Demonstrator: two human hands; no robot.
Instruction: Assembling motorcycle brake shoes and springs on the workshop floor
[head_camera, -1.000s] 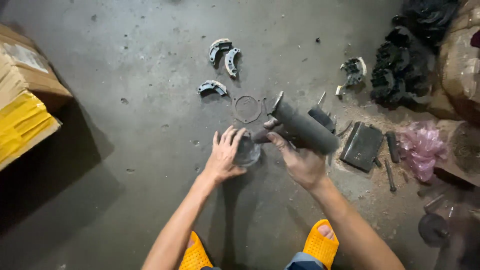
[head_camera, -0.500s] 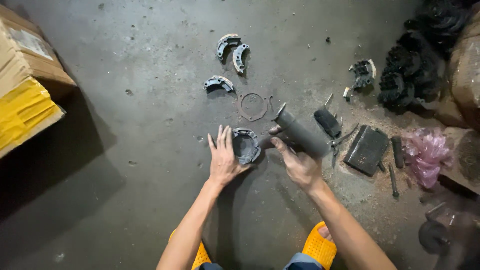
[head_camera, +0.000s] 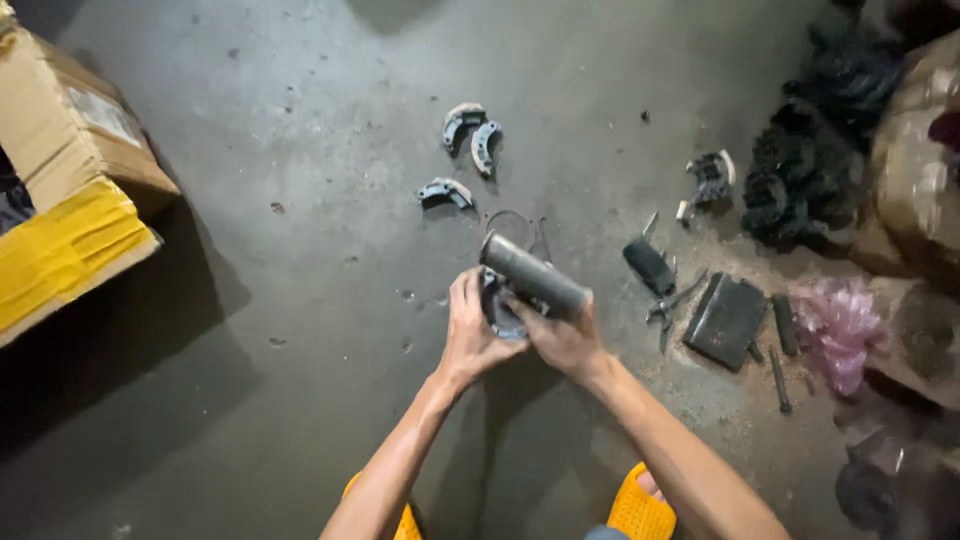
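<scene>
We look down on a grey concrete floor with both of our hands raised over it. Our right hand is wrapped around the lower end of a dark metal tube, which slants up and to the left, its open end near the top. Our left hand grips a round, dark metal part just beneath the tube, fingers curled on its left edge; the part sits between the two hands and seems to touch the tube, though the shadow there keeps us from being sure.

On the floor just beyond the tube lies a thin wire ring. Further off, three curved shoe-like metal pieces rest near each other: a pair side by side and a single one closer to us. To the right, well apart from our hands, lie a dark-handled tool, a pair of pliers, a flat dark rectangular block and a crumpled pink plastic bag. A small metal assembly sits beside a heap of black parts at the upper right. A cardboard box with yellow tape stands at the left edge. Our orange sandals show at the bottom.
</scene>
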